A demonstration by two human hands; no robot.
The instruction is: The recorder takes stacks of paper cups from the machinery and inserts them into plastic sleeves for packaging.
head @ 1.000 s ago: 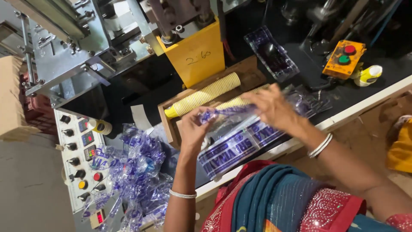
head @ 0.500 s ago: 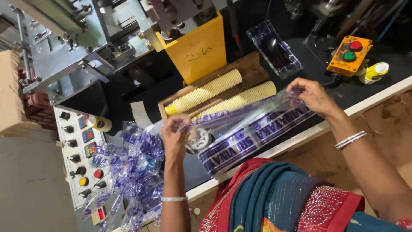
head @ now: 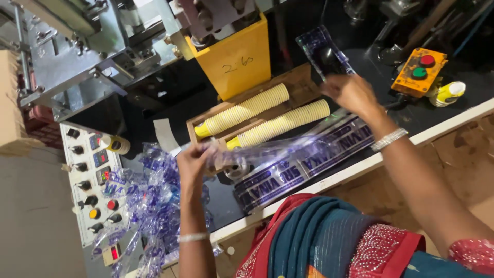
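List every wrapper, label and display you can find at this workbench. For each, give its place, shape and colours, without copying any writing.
Plastic sleeve: stretched between left hand and right hand; long, clear.
Printed sleeves: table's front edge; flat, clear with blue lettering.
Wrapper heap: beside control panel; crumpled, blue-clear.
Small display: panel's lower end; red.
Yellow plate: on machine; handwritten marks.

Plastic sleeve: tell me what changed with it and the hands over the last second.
The hands drew apart: the right hand swung out right, the left hand drew back left, pulling the clear printed plastic sleeve from a bunch into a long taut strip. Both kept their hold. The two stacks of yellow paper cups in the wooden tray, the flat sleeves beneath and the control panel stayed put.
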